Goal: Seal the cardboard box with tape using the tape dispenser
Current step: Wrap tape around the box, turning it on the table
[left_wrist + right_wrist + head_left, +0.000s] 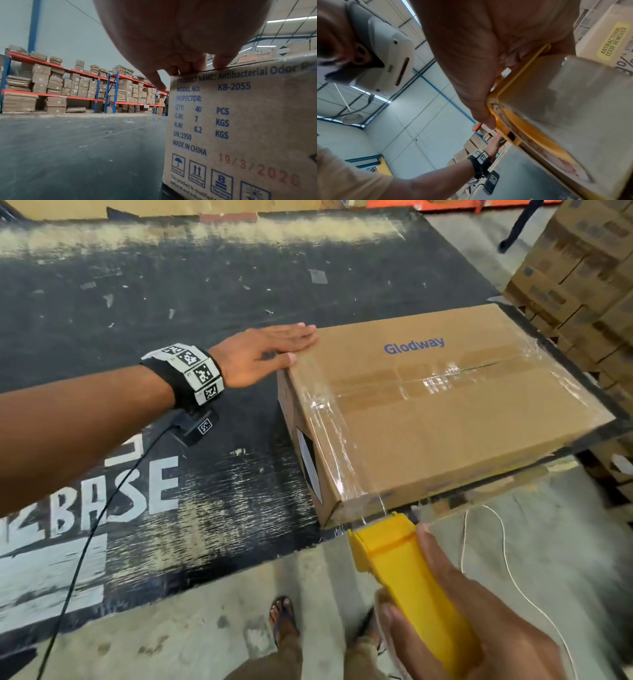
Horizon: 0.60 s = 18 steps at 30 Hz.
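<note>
Down on the black mat point(205, 440), the cardboard box point(445, 419) lies flat at the mat's right edge, its "Glodway" print facing up and clear tape point(435, 378) already shining along the centre seam and across the left end. The left hand point(263, 354) rests on the box's far left corner with fingers straight and together, palm down; from the left wrist view the fingertips point(221, 63) sit on the top edge above the printed product label. The right hand point(479, 618) grips the yellow tape dispenser point(407, 570), fingers and thumb wrapped round its body, just off the box's near left corner. A thin strand of tape seems to run from the dispenser's front to that corner, though blur makes this hard to confirm. Stacked cartons point(589, 278) stand at the far right, and a white cord point(507, 559) lies on the concrete floor point(205, 628) near the right hand.
</note>
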Tool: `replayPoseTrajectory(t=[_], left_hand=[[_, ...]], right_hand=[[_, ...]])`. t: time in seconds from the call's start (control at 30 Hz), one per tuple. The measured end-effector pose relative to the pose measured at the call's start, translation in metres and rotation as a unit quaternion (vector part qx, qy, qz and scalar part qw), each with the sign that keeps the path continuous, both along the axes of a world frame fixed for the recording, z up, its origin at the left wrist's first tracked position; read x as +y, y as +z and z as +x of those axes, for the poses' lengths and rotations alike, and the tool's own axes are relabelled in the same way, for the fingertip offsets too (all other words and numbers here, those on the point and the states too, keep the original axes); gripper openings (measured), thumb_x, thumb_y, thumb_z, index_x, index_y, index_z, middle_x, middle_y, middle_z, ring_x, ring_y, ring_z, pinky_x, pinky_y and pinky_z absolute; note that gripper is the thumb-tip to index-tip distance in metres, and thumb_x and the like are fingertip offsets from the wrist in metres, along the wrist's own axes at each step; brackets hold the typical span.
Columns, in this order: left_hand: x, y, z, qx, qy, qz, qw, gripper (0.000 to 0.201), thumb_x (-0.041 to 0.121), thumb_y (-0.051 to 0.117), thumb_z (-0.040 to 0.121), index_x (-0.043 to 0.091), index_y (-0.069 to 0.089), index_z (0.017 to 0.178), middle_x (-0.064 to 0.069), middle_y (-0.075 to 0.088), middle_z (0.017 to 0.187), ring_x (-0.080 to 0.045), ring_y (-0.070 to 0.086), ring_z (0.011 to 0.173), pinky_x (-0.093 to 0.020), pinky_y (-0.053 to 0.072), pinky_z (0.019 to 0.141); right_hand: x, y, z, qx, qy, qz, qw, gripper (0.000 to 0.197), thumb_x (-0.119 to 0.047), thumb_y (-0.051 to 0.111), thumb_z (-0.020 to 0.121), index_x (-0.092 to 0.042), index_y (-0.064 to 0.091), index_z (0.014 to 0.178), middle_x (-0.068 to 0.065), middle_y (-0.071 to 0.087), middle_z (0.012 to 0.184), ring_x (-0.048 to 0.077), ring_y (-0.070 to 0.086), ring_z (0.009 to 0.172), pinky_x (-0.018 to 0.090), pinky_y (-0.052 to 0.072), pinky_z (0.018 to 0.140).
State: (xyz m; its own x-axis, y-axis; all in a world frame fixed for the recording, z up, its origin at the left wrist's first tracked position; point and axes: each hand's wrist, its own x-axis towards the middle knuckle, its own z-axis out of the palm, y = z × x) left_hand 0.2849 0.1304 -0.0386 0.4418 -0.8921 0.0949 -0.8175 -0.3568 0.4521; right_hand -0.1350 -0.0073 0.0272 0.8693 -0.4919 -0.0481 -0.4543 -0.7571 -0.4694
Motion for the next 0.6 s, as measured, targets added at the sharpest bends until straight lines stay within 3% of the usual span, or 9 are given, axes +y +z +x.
replayPoseTrajectory(t=[0.07,0.1,0.17,0.23,0.3,0.4,0.53,0.6], left_hand=[[0.000,0.001,-0.002,-0.008,0.004,0.006,1.000,0.053,0.039,0.037,0.106,0.030,0.035,0.158,0.013,0.027,0.168,-0.005,0.017,0.157,-0.030,0.012,0.128],[0.000,0.001,-0.003,-0.012,0.007,0.009,1.000,0.054,0.040,0.037,0.105,0.030,0.034,0.158,0.013,0.027,0.168,-0.005,0.016,0.157,-0.030,0.012,0.128],[0.000,0.000,-0.005,-0.019,0.010,0.017,1.000,0.056,0.042,0.034,0.105,0.028,0.032,0.159,0.011,0.025,0.169,-0.007,0.013,0.158,-0.034,0.012,0.129],[0.000,-0.001,-0.007,-0.024,0.014,0.029,0.999,0.059,0.044,0.029,0.105,0.026,0.027,0.161,0.009,0.020,0.171,-0.010,0.005,0.160,-0.038,0.008,0.129],[-0.002,-0.003,-0.009,-0.036,0.022,0.044,0.998,0.061,0.042,0.023,0.106,0.020,0.020,0.162,0.004,0.012,0.172,-0.017,-0.004,0.160,-0.043,0.002,0.130],[-0.002,0.002,-0.028,-0.037,0.042,0.049,0.997,0.061,0.042,0.020,0.107,0.015,0.020,0.162,-0.004,0.008,0.173,-0.024,-0.006,0.160,-0.054,0.000,0.129],[-0.003,0.015,-0.106,-0.027,-0.002,-0.048,0.998,0.060,0.052,0.034,0.105,0.020,0.042,0.155,-0.006,0.033,0.167,-0.022,0.023,0.158,-0.053,0.018,0.127],[-0.009,0.017,-0.153,-0.035,-0.053,-0.059,0.996,0.065,0.056,0.049,0.099,0.023,0.042,0.155,-0.002,0.035,0.166,-0.017,0.027,0.156,-0.050,0.019,0.128]], right_hand=[[-0.001,-0.003,-0.004,0.033,-0.008,0.028,0.999,0.069,-0.080,0.046,0.076,-0.061,0.043,0.142,-0.003,0.062,0.062,0.019,0.069,0.055,0.024,0.052,0.049],[-0.002,-0.005,-0.003,0.048,-0.001,0.035,0.998,0.077,-0.078,0.052,0.069,-0.052,0.051,0.142,-0.001,0.064,0.062,0.021,0.069,0.055,0.028,0.053,0.047],[-0.003,-0.010,0.003,0.052,0.011,0.032,0.998,0.080,-0.075,0.053,0.069,-0.053,0.045,0.145,0.000,0.059,0.061,0.023,0.059,0.051,0.032,0.048,0.047],[-0.008,-0.019,0.014,0.078,0.013,0.048,0.996,0.076,-0.076,0.047,0.073,-0.063,0.032,0.146,0.002,0.060,0.069,0.021,0.051,0.060,0.034,0.044,0.056],[-0.015,-0.034,0.020,0.135,0.037,0.077,0.987,0.074,-0.074,0.047,0.076,-0.063,0.027,0.146,0.004,0.069,0.089,0.023,0.059,0.079,0.035,0.045,0.067],[-0.026,-0.064,0.013,0.191,0.052,0.120,0.973,0.073,-0.068,0.057,0.082,-0.051,0.037,0.150,-0.001,0.073,0.121,0.025,0.063,0.111,0.036,0.050,0.085],[-0.042,-0.086,-0.002,0.150,0.003,0.164,0.975,0.070,-0.067,0.066,0.078,-0.055,0.045,0.143,-0.002,0.076,0.116,0.020,0.066,0.094,0.032,0.052,0.077],[-0.051,-0.087,-0.004,0.119,0.000,0.180,0.976,0.068,-0.065,0.069,0.077,-0.057,0.048,0.141,-0.006,0.075,0.119,0.015,0.067,0.090,0.029,0.053,0.075]])
